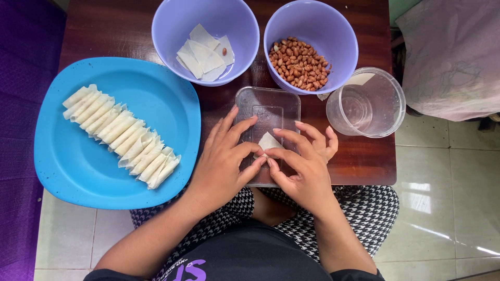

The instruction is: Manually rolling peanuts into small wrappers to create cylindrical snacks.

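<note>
Wrapper [269,141], a small pale dough triangle at frame centre, is pinched by both hands over a clear lid [271,109], its lower part hidden by fingertips. Left hand [223,164] and right hand [304,166] grip it. Blue tray [62,161] with rolled pieces [121,135] lies left; peanut bowl [333,36] upper right.

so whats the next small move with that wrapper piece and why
Probably keep rolling it shut: both hands, left hand and right hand, pinch the small wrapper piece over the clear lid, and it looks only part folded, unlike the finished rolls on the blue plate.
</note>
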